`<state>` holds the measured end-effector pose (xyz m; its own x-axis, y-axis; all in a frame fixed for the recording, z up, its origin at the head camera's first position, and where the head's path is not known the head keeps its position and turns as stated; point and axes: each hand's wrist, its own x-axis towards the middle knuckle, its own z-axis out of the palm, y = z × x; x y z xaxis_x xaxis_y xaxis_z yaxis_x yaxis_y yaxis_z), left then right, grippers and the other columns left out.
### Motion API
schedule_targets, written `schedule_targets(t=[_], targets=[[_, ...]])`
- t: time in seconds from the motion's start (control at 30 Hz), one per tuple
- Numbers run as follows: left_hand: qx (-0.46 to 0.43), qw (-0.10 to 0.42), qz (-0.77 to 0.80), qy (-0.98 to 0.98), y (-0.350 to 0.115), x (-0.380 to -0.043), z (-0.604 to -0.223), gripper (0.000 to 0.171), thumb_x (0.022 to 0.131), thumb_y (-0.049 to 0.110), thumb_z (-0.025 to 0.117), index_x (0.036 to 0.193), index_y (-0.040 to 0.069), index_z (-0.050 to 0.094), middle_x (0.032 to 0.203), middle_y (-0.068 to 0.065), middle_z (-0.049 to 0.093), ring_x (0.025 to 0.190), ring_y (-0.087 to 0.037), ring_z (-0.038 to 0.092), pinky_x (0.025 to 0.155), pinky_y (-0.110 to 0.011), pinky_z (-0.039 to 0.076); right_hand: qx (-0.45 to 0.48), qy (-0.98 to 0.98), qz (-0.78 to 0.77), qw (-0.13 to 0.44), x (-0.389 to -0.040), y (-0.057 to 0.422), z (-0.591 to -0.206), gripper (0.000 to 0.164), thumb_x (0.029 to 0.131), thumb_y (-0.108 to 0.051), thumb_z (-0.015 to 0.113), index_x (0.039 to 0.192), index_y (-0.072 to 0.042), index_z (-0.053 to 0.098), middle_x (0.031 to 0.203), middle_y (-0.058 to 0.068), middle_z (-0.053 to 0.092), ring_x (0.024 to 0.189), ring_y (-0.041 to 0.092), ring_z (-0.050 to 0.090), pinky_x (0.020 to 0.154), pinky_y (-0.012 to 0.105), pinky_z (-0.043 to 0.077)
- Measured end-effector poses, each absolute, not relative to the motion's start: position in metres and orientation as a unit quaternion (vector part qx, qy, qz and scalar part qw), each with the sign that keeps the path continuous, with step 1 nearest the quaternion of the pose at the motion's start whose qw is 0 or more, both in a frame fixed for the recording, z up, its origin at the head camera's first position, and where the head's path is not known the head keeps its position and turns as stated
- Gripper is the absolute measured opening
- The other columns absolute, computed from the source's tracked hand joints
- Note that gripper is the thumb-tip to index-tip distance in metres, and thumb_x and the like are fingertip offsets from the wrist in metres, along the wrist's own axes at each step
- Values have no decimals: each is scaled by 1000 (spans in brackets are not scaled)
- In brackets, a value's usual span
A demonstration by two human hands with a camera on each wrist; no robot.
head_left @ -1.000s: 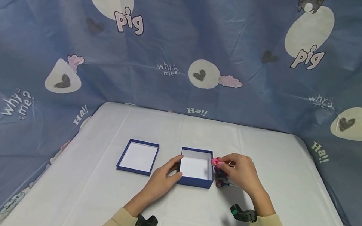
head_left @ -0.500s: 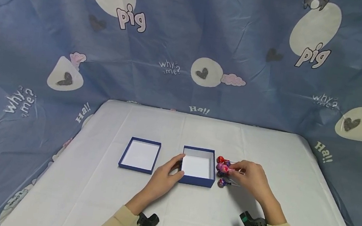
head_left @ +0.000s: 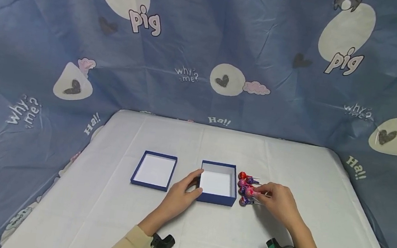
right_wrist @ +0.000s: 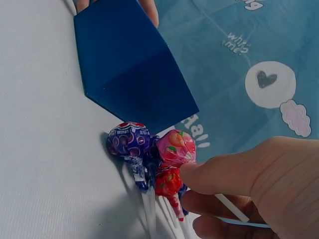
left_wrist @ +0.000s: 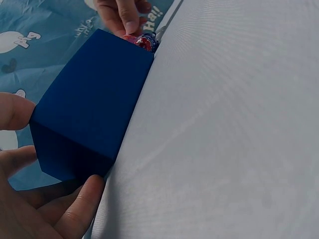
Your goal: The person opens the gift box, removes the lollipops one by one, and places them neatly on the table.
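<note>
An open-topped blue box with a white inside stands mid-table. My left hand holds it at its left side, thumb by the near corner and fingers along the wall. In the left wrist view, those fingertips touch the edges of its blue side. My right hand, to the right of the box, pinches a pink-wrapped lollipop just below its head. The lollipop is over several others, among them a purple lollipop and a red lollipop, lying with heads toward the box. Some sticks are hidden by the hand.
The box's matching lid lies left of the box, white inside up. A white cloth covers the table. Behind it hangs a blue printed curtain.
My right hand has moved right and toward me, away from the box's right edge, with the pink lollipop still pinched. More of the other lollipops show. My left hand stays on the box.
</note>
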<state>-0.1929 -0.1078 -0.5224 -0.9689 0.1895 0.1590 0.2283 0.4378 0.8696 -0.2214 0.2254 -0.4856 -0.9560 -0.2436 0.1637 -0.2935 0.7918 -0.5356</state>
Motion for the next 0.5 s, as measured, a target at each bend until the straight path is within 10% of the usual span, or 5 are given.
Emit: schedule_targets(t=[0.5], targets=[[-127,18,-508,-852,-109,-193,-523,58,99,32,64,152,35,42,148,1,52,134,-15,51,115,-44,37,124,-946,298,14,-219,229,-493,9,86,-13,80,94,-16,81,94,-1,73,72,12,57,58,27,47]])
